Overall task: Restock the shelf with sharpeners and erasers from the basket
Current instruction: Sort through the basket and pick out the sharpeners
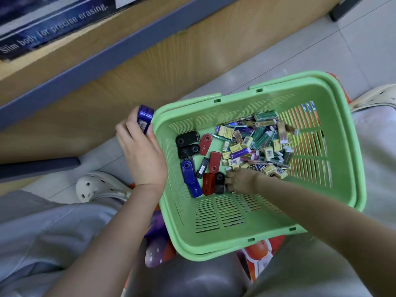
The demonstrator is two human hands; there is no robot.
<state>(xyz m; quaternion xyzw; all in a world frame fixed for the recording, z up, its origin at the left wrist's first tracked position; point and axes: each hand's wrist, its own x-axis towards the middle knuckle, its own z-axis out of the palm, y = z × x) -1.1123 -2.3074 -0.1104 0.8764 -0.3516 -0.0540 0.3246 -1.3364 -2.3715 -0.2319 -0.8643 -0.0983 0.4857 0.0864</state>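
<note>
Left hand (142,155) grips a blue sharpener (145,116), barcode label facing out, against the green basket (214,252) rim. Right hand (241,180) is inside, fingers curled on a black sharpener (219,182); grip unclear. Erasers (257,142) are heaped beyond it. The shelf strip (53,28) above the left hand reads "Slim body for precise erasing."

The basket (267,224) stands on the floor (321,50) in front of the shelf (85,67), with the sharpeners (192,159) in its left part, the erasers (259,142) heaped to their right, the right hand (240,180) inside it between both groups, and the left hand (141,151) just outside its left rim with one sharpener (145,117) in it.
</note>
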